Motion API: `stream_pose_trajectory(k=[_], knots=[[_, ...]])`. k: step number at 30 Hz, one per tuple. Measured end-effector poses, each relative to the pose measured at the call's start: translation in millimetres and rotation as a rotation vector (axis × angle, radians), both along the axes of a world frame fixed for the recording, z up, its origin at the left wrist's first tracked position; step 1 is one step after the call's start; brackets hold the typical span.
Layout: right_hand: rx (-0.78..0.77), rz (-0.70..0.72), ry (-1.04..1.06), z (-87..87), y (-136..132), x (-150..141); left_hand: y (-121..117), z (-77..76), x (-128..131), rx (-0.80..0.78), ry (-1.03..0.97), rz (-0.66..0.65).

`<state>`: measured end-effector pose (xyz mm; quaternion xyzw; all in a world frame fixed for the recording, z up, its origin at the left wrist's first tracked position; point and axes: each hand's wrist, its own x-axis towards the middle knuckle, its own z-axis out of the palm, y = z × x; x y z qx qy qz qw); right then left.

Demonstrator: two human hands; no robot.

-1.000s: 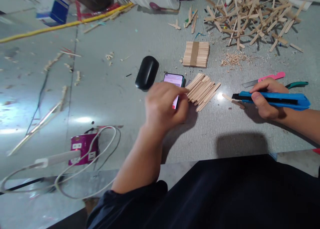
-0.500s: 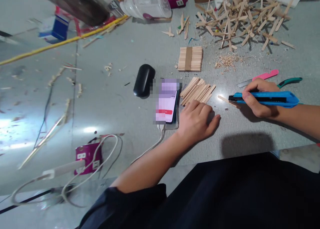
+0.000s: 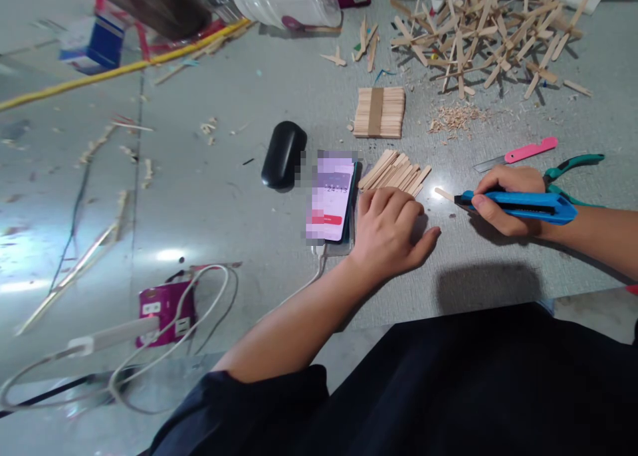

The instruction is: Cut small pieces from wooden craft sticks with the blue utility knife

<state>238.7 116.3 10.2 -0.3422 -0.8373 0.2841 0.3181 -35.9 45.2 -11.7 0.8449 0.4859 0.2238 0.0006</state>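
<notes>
My left hand (image 3: 391,231) rests on the grey table with its fingers curled, the knuckles at the near end of a loose stack of wooden sticks (image 3: 396,171). Whether it grips a stick is hidden. Just left of it lies a phone (image 3: 333,200) with a lit screen and a white cable. My right hand (image 3: 503,198) is closed round a blue utility knife (image 3: 523,205), whose tip lies on a single wooden stick (image 3: 444,194).
A taped bundle of sticks (image 3: 379,112) and a black case (image 3: 284,155) lie beyond the phone. Glued stick crosses (image 3: 478,30) and shavings (image 3: 456,117) fill the far right. A pink tool (image 3: 528,149), green pliers (image 3: 573,165), a purple power strip (image 3: 164,308).
My left hand left the phone and moved right and nearer, settling by the stick stack. The phone screen is now uncovered. My right hand with the knife shifted slightly left.
</notes>
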Motion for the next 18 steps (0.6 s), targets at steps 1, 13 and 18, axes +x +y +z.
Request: stream_pose_trajectory(k=[1, 13, 18], knots=[[-0.008, 0.004, 0.001, 0.6, -0.2, 0.2, 0.5, -0.6, -0.5, 0.001, 0.005, 0.006], [-0.003, 0.004, 0.042, -3.3, 1.1, -0.2, 0.2, 1.1, 3.7, 0.053, -0.033, -0.088], [0.044, 0.021, 0.066, -2.8, 2.6, -1.2, -0.8, -0.4, 4.7, -0.041, -0.025, -0.133]])
